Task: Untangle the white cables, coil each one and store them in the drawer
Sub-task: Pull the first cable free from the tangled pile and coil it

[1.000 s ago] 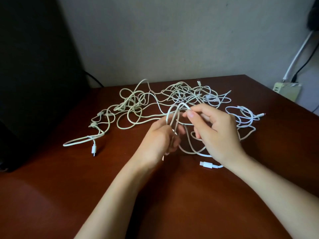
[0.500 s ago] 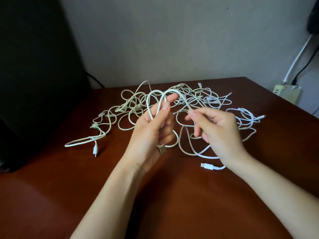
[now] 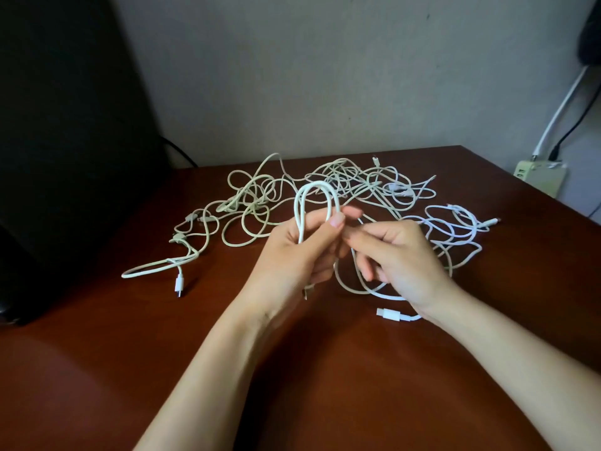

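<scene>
A tangle of white cables (image 3: pixel 328 187) is spread across the far half of the brown table (image 3: pixel 97 369). My left hand (image 3: pixel 292 255) grips a small coil of one cable, whose loop (image 3: pixel 313 196) stands up above my fingers; a plug end hangs below my palm. My right hand (image 3: pixel 400 255) pinches the same cable just right of the coil, and the strand runs down under it. A white plug (image 3: pixel 388 313) lies on the table under my right wrist. Another plug (image 3: pixel 179 283) lies at the left. No drawer is in view.
A large black object (image 3: pixel 65 141) stands on the table's left side against the wall. A pale power strip (image 3: pixel 540 177) with black and white leads sits off the table's far right corner. Bare wood lies in front of my forearms.
My left hand rose from the table with the cable and turned, so the loop now stands above its fingers. My right hand moved in close and pinches the strand beside it.
</scene>
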Tool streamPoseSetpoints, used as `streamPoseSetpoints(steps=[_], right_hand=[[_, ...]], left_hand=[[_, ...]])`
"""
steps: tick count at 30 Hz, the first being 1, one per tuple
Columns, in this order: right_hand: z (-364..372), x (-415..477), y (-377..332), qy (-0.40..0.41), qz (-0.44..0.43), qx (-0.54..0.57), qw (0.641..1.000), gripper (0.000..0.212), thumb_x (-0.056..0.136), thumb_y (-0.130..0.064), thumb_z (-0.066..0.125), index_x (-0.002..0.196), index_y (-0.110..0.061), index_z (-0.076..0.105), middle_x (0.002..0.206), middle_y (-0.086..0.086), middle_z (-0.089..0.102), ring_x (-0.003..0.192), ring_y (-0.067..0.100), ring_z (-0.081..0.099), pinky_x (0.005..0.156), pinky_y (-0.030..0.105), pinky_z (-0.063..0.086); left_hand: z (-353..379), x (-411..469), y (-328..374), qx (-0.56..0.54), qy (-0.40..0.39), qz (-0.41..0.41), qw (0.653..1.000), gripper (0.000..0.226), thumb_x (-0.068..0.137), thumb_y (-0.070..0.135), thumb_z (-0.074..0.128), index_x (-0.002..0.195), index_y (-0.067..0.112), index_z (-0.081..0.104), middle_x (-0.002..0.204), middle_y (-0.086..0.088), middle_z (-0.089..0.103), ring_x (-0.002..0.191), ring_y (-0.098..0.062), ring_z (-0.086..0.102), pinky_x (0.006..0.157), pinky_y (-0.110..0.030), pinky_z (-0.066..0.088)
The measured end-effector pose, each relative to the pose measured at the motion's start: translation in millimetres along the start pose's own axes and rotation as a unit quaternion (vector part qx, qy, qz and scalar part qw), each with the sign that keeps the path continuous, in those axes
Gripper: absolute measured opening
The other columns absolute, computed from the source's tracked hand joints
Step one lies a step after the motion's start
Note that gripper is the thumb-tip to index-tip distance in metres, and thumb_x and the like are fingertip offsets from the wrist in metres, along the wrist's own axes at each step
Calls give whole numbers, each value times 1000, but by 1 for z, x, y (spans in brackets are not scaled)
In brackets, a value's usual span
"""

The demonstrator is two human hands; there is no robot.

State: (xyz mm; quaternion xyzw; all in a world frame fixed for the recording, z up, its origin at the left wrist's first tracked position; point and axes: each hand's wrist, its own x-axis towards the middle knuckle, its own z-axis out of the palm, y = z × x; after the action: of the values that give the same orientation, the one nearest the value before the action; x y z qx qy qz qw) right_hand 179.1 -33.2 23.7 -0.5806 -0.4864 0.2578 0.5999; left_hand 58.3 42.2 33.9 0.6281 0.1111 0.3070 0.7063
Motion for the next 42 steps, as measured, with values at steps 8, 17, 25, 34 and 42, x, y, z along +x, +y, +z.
streamPoseSetpoints(steps=[8, 17, 25, 34, 42], right_hand=[[-2, 0, 13, -8, -68, -165, 984, 19, 92, -19, 61, 76, -18, 70, 54, -6, 55, 50, 5, 47, 54, 16, 39], [-11, 6, 28, 13, -179, -378, 908, 4, 87, -16, 66, 88, -16, 70, 88, -4, 63, 79, 21, 60, 71, 41, 51], [-21, 13, 29, 92, -243, -418, 871, 9, 87, -20, 63, 87, -13, 69, 86, -4, 66, 84, 18, 58, 83, 29, 44], [-28, 13, 18, 214, -269, -345, 874, 24, 89, -30, 51, 87, -9, 61, 85, -13, 44, 69, 5, 44, 64, 17, 42], [-19, 6, 5, 75, -259, -247, 931, 9, 76, -18, 72, 71, -21, 65, 69, -13, 51, 56, 7, 45, 51, 12, 32]], left_hand=[[3, 0, -6, 56, 102, 36, 993, 19, 93, 24, 52, 83, 14, 65, 48, 6, 36, 41, -6, 28, 39, -13, 24], [-8, 4, 5, -118, 81, 99, 985, 24, 90, 26, 55, 73, 26, 70, 72, 5, 56, 52, -3, 35, 45, -14, 23], [-15, 8, 11, -311, 129, 103, 936, 25, 82, 25, 51, 66, 21, 69, 66, 5, 56, 44, -1, 37, 39, -11, 31], [-24, 12, 11, -371, 185, 75, 907, 8, 80, 28, 56, 79, 20, 59, 70, 4, 55, 52, -4, 41, 41, -12, 32], [-38, 11, 5, -276, 265, -5, 924, 22, 101, 31, 43, 82, 26, 52, 76, 10, 67, 75, -8, 67, 71, -27, 55]])
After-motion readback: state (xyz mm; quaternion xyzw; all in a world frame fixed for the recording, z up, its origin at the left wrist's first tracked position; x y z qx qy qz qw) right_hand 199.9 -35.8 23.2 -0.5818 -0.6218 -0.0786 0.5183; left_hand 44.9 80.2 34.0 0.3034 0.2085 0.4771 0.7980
